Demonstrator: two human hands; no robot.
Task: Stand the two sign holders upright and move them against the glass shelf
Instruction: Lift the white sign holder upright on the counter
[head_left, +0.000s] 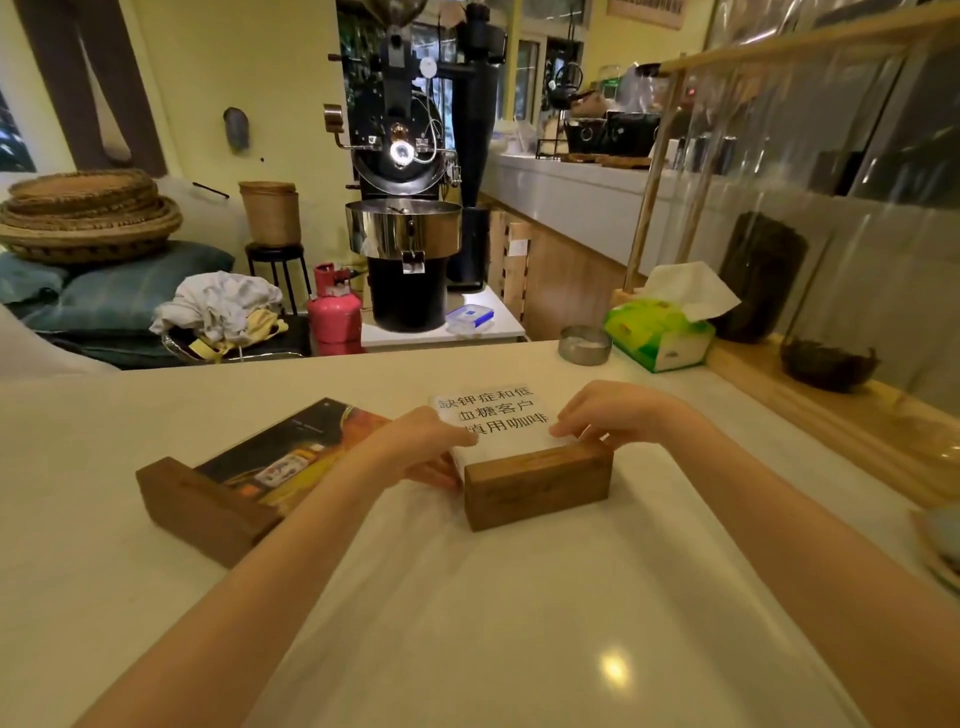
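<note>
Head view: both hands, left (426, 447) and right (613, 413), gripping white sign holder (519, 447) lying flat mid-frame on bench (467, 597); dark sign holder (249, 467) flat, left.

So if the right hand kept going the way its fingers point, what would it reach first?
The right hand points leftward across the white sign panel, so it would probably meet the left hand first; depth is uncertain.

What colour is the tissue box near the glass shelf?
Bright green and white, with a white tissue sticking out of the tissue box; the head view shows it clearly.
</note>
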